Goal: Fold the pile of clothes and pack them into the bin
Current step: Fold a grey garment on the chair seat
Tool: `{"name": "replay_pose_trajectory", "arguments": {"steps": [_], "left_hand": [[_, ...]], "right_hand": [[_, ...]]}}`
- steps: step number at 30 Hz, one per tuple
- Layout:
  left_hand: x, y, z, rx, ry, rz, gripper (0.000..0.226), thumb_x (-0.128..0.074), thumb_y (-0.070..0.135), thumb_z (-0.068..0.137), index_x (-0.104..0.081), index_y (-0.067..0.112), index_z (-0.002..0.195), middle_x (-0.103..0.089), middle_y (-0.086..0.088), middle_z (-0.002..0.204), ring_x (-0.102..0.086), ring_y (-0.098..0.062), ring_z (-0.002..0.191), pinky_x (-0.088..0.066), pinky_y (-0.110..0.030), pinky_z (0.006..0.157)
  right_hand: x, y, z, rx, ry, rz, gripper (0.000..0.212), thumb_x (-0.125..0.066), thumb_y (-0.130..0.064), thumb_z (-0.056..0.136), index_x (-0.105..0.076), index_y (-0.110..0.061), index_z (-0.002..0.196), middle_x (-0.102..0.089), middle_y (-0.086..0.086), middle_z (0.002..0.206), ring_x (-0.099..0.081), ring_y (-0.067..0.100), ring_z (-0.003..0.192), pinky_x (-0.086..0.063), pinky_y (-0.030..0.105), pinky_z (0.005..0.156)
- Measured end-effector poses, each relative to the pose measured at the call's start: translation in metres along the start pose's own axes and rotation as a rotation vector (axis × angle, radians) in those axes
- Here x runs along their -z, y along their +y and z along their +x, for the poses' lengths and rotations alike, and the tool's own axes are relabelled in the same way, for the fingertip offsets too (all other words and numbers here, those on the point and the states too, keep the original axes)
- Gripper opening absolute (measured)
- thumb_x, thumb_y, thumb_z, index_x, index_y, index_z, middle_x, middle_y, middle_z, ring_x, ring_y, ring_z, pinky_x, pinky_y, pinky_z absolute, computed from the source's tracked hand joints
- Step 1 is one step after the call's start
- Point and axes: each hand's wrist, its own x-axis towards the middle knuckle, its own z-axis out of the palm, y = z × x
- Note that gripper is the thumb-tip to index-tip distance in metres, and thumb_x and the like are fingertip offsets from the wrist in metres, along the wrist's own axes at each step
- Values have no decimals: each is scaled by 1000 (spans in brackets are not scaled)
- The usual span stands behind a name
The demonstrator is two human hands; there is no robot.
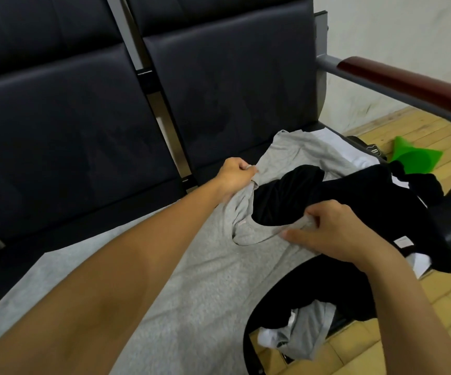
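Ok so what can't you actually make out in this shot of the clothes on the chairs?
- Bin, head view: its far side lies under the right forearm, its lower part is cut off by the frame edge, and how full it is stays hidden.
- Black garment: too dark and bunched to tell its type.
- White clothes: mostly buried under the grey T-shirt and the black garment.
- Green object on the floor: partly behind the pile, unidentifiable.

Row of dark padded seats with metal frame. Grey tubular armrest at right, capped in reddish-brown wood. White wall behind. Yellow wooden plank floor. Green plastic object on floor, type unclear.
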Motion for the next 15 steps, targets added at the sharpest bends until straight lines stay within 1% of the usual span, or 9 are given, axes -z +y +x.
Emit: {"name": "replay_pose_trajectory", "arguments": {"steps": [2, 3, 4, 6, 8, 10, 12, 13, 15], "left_hand": [[4, 2, 3, 30, -152, -120, 11, -65, 17, 93, -62, 14, 103, -68, -6, 104, -66, -17, 97, -57, -28, 82], [8, 3, 5, 16, -182, -139, 17, -66, 11, 91, -61, 17, 106, -69, -10, 106, -67, -20, 102, -57, -32, 87], [11, 6, 5, -6, -195, -148, 22, -66, 5, 90, -59, 18, 107, -70, -11, 105, -67, -22, 104, -57, -33, 89], [24, 13, 2, -85, -185, -102, 26, -63, -2, 89, -60, 14, 110, -69, -8, 99, -67, -19, 97, -55, -26, 80], [48, 21, -6, -166, -211, -17, 24, -62, -2, 91, -65, 10, 111, -69, -6, 94, -67, -13, 90, -54, -21, 77], [87, 26, -20, -179, -324, 74, 22, -62, 2, 92, -68, 12, 111, -71, -5, 100, -68, -12, 93, -56, -22, 82], [130, 21, -34, -126, -441, 154, 20, -59, 4, 94, -69, 14, 109, -70, -6, 107, -67, -15, 100, -55, -25, 87], [149, 15, -40, -86, -490, 178, 20, -57, 3, 94, -68, 12, 108, -68, -8, 108, -66, -18, 100, -55, -27, 88], [182, -2, -54, -10, -535, 256, 20, -54, 0, 93, -68, 7, 106, -69, -10, 98, -66, -21, 93, -53, -27, 87]], "right_hand": [[2, 3, 1, 24, -8, 57, 45, -85, -39, 73, -52, -8, 69, -51, 0, 65, -48, 10, 58, -38, 19, 50], [2, 4, 2, 30, -5, 95, 40, -86, -34, 72, -55, -8, 73, -55, 1, 69, -49, 10, 60, -40, 19, 51], [2, 5, 3, 29, 3, 138, 35, -87, -29, 71, -58, -11, 78, -59, 4, 74, -52, 11, 64, -43, 21, 55], [3, 5, 4, 0, 7, 251, 32, -89, -23, 69, -62, -18, 85, -64, 8, 82, -55, 14, 68, -48, 27, 60], [6, -3, 0, -28, -43, 388, 30, -88, -18, 71, -64, -20, 90, -65, 9, 81, -59, 15, 68, -51, 29, 61], [3, -28, -9, 31, -181, 559, 28, -84, -11, 74, -67, -17, 96, -66, 8, 79, -63, 17, 71, -54, 33, 68], [-14, -61, -21, 182, -362, 734, 27, -80, -6, 79, -66, -12, 101, -65, 9, 81, -62, 23, 75, -51, 39, 71], [-26, -79, -28, 253, -459, 777, 26, -78, -5, 81, -65, -12, 104, -64, 9, 84, -61, 23, 76, -49, 37, 69], [-54, -108, -41, 298, -734, 802, 27, -72, -8, 88, -64, -18, 112, -68, 10, 98, -65, 20, 84, -53, 29, 70]]}}
